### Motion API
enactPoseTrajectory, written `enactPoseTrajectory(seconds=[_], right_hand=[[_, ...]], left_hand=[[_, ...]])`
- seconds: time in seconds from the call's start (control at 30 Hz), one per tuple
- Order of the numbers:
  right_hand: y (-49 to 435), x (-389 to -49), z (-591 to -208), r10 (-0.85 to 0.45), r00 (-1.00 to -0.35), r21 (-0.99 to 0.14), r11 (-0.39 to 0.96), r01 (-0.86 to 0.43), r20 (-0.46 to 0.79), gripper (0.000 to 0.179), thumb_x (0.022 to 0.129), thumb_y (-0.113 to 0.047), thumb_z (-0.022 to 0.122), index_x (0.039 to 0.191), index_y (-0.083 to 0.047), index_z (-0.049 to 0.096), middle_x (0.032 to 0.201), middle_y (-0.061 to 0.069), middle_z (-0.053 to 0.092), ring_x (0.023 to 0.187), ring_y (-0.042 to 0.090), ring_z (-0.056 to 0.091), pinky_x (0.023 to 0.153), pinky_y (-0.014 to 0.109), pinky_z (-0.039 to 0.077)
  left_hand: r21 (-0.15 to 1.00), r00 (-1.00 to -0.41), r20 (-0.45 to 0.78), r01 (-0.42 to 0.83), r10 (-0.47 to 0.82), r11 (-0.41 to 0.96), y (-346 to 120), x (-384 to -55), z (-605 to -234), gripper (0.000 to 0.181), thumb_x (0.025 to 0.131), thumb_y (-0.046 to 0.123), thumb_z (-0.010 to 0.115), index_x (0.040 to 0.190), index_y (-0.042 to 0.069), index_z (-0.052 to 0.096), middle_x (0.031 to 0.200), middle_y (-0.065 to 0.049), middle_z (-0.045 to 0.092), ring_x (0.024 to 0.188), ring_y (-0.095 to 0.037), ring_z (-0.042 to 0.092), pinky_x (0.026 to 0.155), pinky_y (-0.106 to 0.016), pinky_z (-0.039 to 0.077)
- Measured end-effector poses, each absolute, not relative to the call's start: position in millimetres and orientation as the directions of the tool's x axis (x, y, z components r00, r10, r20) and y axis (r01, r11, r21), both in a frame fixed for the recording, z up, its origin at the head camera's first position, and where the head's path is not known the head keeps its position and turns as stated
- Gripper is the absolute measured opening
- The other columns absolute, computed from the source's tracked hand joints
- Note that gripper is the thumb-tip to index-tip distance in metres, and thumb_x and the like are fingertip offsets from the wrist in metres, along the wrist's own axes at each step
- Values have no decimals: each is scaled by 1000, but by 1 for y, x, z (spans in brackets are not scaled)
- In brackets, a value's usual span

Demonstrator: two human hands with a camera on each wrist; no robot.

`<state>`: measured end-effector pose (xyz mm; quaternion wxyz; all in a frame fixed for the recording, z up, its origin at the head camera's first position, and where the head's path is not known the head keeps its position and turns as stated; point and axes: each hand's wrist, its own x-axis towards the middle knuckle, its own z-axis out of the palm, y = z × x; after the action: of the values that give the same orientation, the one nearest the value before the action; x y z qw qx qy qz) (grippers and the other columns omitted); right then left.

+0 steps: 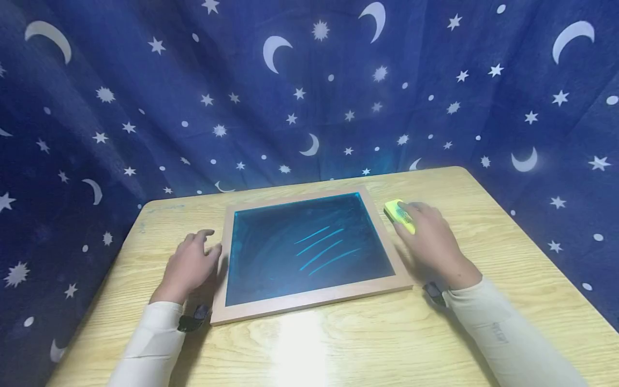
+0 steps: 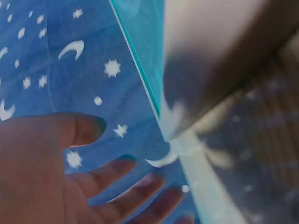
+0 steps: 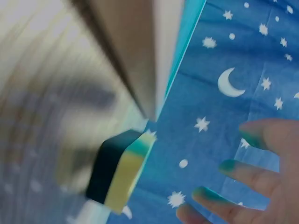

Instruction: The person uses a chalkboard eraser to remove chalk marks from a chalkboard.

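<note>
A wood-framed blackboard [image 1: 266, 252] lies on the table, with several slanted blue chalk strokes on its right half and pale smears elsewhere. To its right is a yellow board eraser [image 1: 394, 213] with a dark felt side and a blue-green smudge. My right hand [image 1: 432, 242] is at this eraser, its fingers extended. In the right wrist view a gap shows between the fingers [image 3: 254, 179] and the eraser [image 3: 122, 175]. Beyond the board's left edge hovers my left hand [image 1: 189, 263], fingers loose and spread, holding nothing. Blue-green chalk marks fingertips of both hands.
The light wood table [image 1: 348, 344] has rounded far corners and faint blue smudges at its far left. A dark blue curtain [image 1: 251, 107] with moons and stars hangs behind and along both sides. Each wrist wears a small dark camera.
</note>
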<state>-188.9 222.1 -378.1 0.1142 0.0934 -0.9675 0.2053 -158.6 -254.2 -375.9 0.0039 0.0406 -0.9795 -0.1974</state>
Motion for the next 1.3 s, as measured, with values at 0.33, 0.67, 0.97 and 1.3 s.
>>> enactPoseTrajectory(seconds=[0.33, 0.67, 0.97, 1.3], right_hand=[[243, -199, -392, -112, -969, -455, 867, -203, 219, 46, 97, -24, 62, 135, 2, 58, 138, 32, 51, 127, 53, 44, 105, 68, 34], [249, -208, -403, -167, -972, -436, 872, -223, 162, 46, 92, -16, 69, 131, 6, 58, 132, 35, 54, 126, 53, 47, 108, 65, 35], [252, -204, -405, -191, -973, -435, 871, -228, 129, 52, 91, -12, 68, 137, 8, 53, 136, 36, 52, 127, 55, 45, 108, 66, 34], [253, -200, -401, -211, -977, -377, 902, -209, 36, 71, 85, -7, 61, 152, -1, 37, 143, 39, 40, 120, 57, 49, 92, 68, 44]], left_hand=[[577, -970, -241, -176, -40, 798, -274, -165, -396, 49, 104, 31, 45, 135, -6, 46, 109, -24, 68, 101, -34, 65, 83, -48, 52], [608, -973, -232, -153, -10, 779, -281, -167, -411, 55, 104, 36, 46, 141, -4, 41, 114, -24, 64, 98, -29, 65, 84, -46, 53], [638, -975, -220, -133, 14, 758, -282, -163, -415, 56, 105, 40, 47, 142, -2, 41, 116, -22, 62, 99, -28, 63, 84, -44, 52], [700, -977, -213, -128, 34, 703, -285, -167, -421, 54, 105, 35, 50, 142, -3, 40, 103, -17, 66, 79, -18, 63, 67, -32, 51]])
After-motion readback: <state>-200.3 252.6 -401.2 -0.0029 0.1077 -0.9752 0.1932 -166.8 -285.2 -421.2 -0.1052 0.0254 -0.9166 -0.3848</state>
